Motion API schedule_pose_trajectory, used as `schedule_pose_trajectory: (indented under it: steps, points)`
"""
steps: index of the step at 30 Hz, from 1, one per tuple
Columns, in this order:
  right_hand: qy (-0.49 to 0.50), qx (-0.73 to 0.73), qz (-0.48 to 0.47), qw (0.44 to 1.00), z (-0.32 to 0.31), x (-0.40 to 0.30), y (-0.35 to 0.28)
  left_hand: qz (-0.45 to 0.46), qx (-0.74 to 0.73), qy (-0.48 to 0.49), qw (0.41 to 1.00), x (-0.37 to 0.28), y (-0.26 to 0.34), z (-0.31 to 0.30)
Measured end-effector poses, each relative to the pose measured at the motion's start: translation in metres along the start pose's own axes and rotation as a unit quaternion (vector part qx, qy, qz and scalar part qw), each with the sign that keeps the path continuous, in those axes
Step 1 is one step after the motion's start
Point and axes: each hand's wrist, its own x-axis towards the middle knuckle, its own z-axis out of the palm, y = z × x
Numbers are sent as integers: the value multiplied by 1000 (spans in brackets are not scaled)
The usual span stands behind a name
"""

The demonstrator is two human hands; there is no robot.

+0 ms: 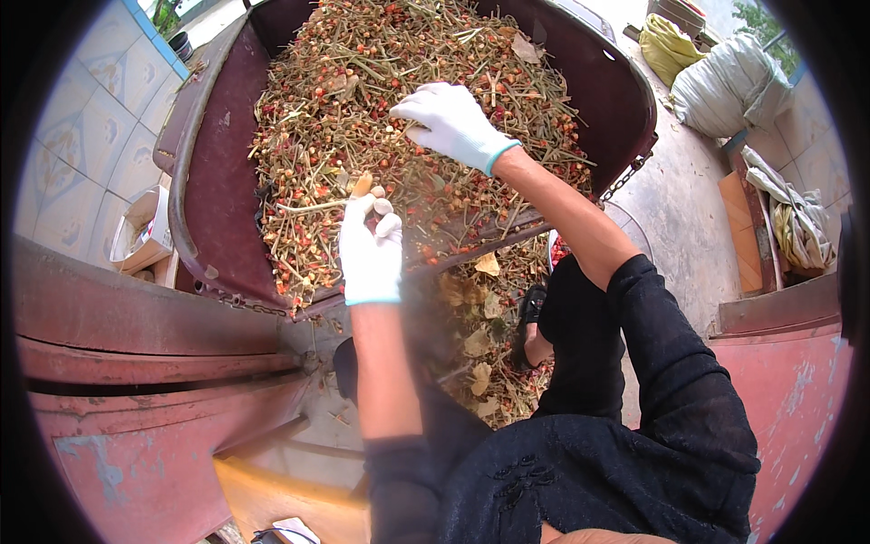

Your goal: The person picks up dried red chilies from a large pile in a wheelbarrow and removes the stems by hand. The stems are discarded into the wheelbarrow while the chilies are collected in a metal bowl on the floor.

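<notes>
A large heap of dried stalks mixed with small red and orange pieces point(326, 136) fills a dark maroon metal cart bed point(221, 177) before me. My right hand point(452, 122), in a white knit glove with a light-blue cuff, reaches over the middle of the heap. Its thumb stands apart from the fingers, and nothing shows between them. Nearer to me, my left hand point(372, 251) wears a matching glove and is held palm up above the heap's near edge. Its fingers are curled, with a tan tip at the top; whether they hold anything is unclear.
More stalks and dry leaves point(482, 340) lie on the floor below the cart's lip, near my shoe point(533, 306). A partly hidden round container point(629, 224) stands by my right knee. Chains point(629, 173) hang at the cart's corners. Stuffed sacks point(727, 85) sit at right.
</notes>
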Motion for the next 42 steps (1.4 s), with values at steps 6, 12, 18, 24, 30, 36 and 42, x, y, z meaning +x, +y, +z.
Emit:
schedule_pose_trajectory:
  steps: [6, 12, 18, 24, 30, 36, 42]
  points:
    - [-150, -104, -37, 983, 28, 11, 7, -7, -7, 9, 1000, -10, 6, 8]
    - [-10, -153, 57, 986, 1, 19, 68, 4, 15, 3, 1000, -12, 15, 8]
    - [129, -140, 14, 982, -4, 41, 45, 9, -33, 19, 999, -9, 18, 1]
    - [-140, 32, 115, 983, 50, 63, -29, 11, -1, 12, 1000, -9, 13, 4]
    - [-185, 78, 127, 971, 71, 51, -6, -2, 11, -3, 1000, -4, 16, -5]
    - [-115, 39, 137, 983, 17, 34, 32, -2, -24, -3, 1000, -2, 17, -14]
    - [-62, -69, 173, 980, -22, 25, 78, 0, -19, 21, 1000, -1, 17, -13]
